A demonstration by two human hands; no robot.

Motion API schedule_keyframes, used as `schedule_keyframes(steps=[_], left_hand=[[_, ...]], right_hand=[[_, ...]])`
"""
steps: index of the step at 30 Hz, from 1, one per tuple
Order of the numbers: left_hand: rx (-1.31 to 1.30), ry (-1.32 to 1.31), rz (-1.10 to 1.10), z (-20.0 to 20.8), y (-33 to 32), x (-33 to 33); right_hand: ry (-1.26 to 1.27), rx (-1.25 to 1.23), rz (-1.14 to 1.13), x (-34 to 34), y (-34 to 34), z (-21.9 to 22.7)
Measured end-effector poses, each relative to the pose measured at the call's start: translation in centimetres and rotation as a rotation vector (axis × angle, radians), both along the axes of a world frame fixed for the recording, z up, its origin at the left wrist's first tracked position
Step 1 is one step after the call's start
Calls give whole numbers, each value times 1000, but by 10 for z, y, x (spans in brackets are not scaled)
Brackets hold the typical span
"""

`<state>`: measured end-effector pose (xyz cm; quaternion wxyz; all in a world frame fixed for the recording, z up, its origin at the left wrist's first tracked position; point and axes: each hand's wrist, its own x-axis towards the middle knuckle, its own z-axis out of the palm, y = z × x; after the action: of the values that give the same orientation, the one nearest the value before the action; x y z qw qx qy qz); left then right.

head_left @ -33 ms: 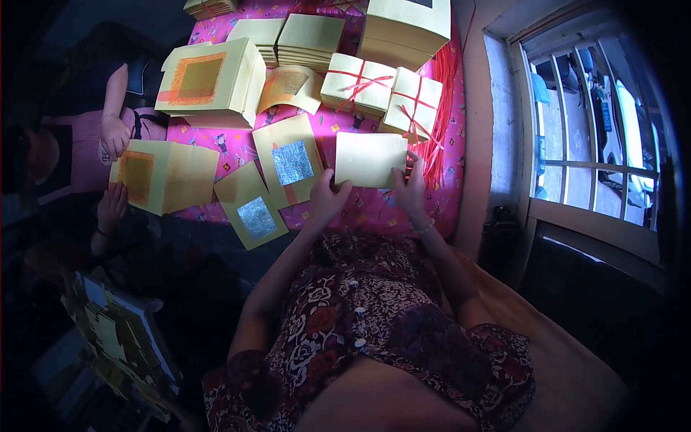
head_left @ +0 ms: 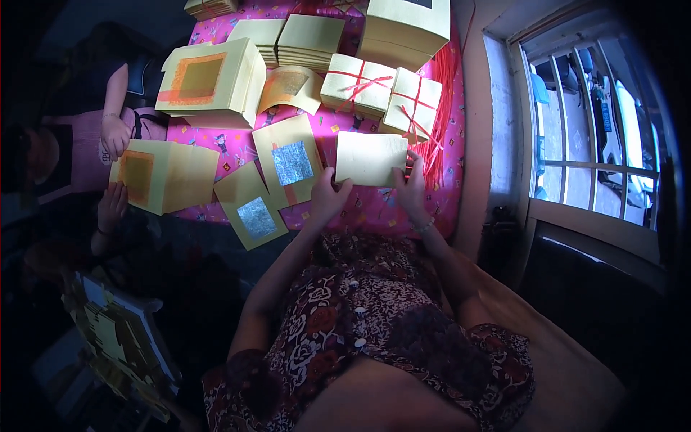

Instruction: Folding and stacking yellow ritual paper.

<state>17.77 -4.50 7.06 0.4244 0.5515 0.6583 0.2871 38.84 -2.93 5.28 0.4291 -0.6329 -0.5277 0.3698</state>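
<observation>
Between my two hands stands a pale yellow stack of paper sheets [head_left: 369, 160] at the front of the table. My left hand [head_left: 331, 194] grips its lower left corner, the thumb along the near edge. At the right side my right hand [head_left: 412, 189] is closed on the stack, with fingers round its edge. Just behind are two bundles tied with red ribbon, a left bundle [head_left: 338, 90] and a right bundle [head_left: 425, 93]. To the left lie two sheets with silver squares, an upper sheet [head_left: 266, 137] and a lower sheet [head_left: 232, 189].
A pink patterned cloth [head_left: 353, 209] covers the table. Taller paper stacks [head_left: 248, 79] and a big block of paper [head_left: 403, 43] stand behind. Red ribbon strands [head_left: 448, 86] hang at the right. On the left, a co-worker's hands [head_left: 115, 137] hold a sheet with an orange-framed square [head_left: 191, 173].
</observation>
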Motion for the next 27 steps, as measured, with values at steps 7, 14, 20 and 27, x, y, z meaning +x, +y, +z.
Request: schedule_keyframes(steps=[7,14,20,27], left_hand=[[161,203,49,-55,4,3],[35,238,-72,-58,4,7],[87,297,-46,-60,1,10],[5,75,151,-76,0,5]], right_hand=[[-56,-95,90,6,19,-29],[-207,-29,93,12,22,-60],[-170,-150,58,4,27,-37],[-147,-99,81,5,26,-45]])
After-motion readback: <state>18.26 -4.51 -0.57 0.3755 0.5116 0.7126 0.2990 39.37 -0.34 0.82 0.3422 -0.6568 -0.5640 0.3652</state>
